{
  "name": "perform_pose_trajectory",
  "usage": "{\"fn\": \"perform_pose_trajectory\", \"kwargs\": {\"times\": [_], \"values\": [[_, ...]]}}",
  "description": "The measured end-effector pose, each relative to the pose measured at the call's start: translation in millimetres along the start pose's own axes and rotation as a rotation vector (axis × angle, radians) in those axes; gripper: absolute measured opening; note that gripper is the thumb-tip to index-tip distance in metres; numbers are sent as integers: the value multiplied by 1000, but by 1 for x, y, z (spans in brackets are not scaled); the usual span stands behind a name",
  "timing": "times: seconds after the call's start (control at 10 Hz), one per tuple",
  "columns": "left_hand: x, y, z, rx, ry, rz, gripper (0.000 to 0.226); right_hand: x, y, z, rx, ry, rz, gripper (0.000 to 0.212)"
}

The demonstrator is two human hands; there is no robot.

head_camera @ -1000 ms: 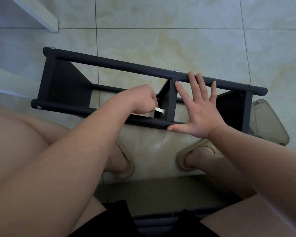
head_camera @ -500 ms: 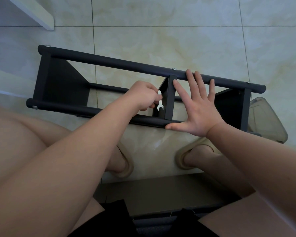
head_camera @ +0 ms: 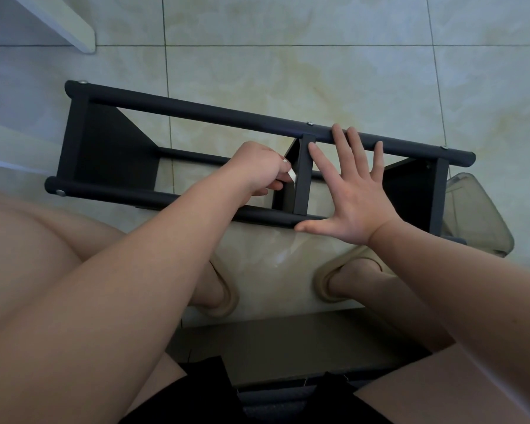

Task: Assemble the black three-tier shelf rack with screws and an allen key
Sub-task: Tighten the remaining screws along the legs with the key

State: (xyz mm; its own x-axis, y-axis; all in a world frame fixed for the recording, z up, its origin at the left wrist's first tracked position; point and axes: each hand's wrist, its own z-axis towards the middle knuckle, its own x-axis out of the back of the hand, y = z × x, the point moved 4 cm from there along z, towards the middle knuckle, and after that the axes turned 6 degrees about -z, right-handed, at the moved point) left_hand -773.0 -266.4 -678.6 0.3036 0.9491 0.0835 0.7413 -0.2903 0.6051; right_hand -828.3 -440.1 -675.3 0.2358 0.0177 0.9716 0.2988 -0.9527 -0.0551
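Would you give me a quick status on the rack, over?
Left hand pinches white tool at middle shelf. Right hand flat on rack, bracing. Rack on its side. Nothing blocking.

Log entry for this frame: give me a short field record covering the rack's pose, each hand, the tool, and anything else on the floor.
rack: black rack lying on its side on the tiled floor
left hand: left hand grips a small pale tool at the left side of the middle panel
right hand: right hand open, fingers spread, thumb on the near pole, fingertips on the far pole
screws: screw head on the far pole above the middle panel
other: clear plastic container at the rack's right end
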Motion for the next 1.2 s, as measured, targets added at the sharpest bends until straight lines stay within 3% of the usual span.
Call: {"fn": "perform_pose_trajectory", "kwargs": {"times": [1.2], "values": [[-4, -6, 0, 90, -141, 128, 15, 0, -1, 0, 6, 5, 12, 126]]}}
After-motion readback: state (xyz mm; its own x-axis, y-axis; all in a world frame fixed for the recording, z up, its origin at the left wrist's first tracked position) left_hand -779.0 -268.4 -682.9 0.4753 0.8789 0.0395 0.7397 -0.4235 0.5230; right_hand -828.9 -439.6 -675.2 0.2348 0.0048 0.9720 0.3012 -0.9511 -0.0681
